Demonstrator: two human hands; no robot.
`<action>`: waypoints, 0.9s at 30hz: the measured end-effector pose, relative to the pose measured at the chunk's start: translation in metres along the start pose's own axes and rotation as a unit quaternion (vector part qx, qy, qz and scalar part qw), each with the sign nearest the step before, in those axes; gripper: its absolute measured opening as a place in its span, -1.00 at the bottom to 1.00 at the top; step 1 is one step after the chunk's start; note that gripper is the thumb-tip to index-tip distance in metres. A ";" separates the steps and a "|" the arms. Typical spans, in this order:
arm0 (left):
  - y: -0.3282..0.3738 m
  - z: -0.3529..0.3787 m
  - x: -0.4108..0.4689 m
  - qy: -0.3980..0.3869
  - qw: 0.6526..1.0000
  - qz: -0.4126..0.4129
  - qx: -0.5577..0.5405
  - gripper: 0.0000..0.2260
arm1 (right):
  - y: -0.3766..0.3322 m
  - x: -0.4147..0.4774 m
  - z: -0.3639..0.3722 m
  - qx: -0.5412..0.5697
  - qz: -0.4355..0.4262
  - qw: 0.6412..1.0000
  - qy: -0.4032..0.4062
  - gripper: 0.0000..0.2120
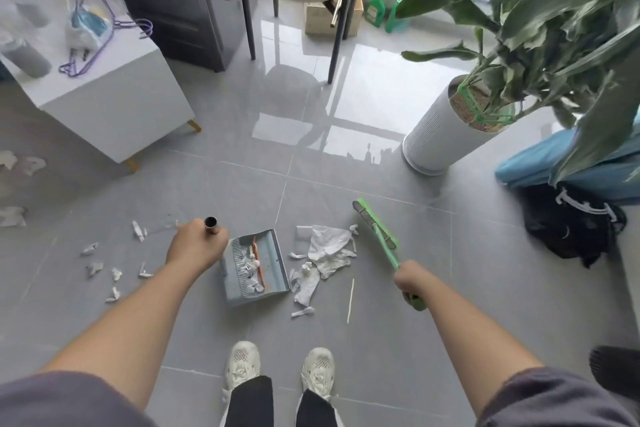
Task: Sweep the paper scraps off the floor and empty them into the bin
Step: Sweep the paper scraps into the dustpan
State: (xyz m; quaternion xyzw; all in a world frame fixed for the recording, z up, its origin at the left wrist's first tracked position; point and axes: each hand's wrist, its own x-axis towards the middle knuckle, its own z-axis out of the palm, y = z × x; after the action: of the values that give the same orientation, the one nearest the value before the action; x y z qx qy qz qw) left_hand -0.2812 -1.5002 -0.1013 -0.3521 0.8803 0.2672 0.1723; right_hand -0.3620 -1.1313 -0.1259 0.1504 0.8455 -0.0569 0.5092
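Sweeping: I hold the dustpan [254, 265] on the grey tile floor [450, 270] and work the scraps toward its mouth.
Left hand: my left hand [195, 248] is wrapped tight round the top of the metal handle [211, 225], which stands the pan upright just ahead of my shoes [280, 366].
Right hand: my right hand [412, 279] is clenched on the green broom [377, 236], its head lifted and angled off to the right of the pile.
Big pile: the crumpled paper [327, 248] lies touching the pan's right side, with smaller bits trailing toward my feet.
In the pan: a few white scraps already sit against the comb teeth.
Left scatter: small scraps [114, 272] lie well apart from the pan, beyond my left forearm; more sit near the white cabinet [114, 107] at the floor's left edge.
Bin: I cannot see one from here.
Doing it well: I judge the pan lip must stay flat to the tile, and the open mouth should turn to face the pile before I draw the broom in with short, low strokes.
Risk: light paper may ride over the lip or skid on the glossy floor.
Later: the left scatter wants a separate pass.
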 end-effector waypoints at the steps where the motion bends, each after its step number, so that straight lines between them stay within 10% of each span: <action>1: 0.000 0.003 0.003 -0.003 1.000 0.009 0.006 -0.78 | -0.002 0.000 0.004 0.008 0.005 1.000 -0.002 -0.76; 15: 0.016 0.013 0.027 -0.072 0.993 0.089 0.002 -0.79 | -0.103 -0.054 0.095 0.026 -0.094 0.991 -0.089 -0.88; 27: 0.007 0.014 0.026 -0.076 0.993 0.053 -0.074 -0.76 | -0.092 -0.083 0.057 0.310 -0.026 0.931 -0.191 -0.46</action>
State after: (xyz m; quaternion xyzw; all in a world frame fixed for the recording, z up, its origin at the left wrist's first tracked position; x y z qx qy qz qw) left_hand -0.3023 -1.5015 -0.1229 -0.2956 0.8598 0.3667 0.1975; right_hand -0.3066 -1.2488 -0.0852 0.2652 0.6759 -0.3573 0.5875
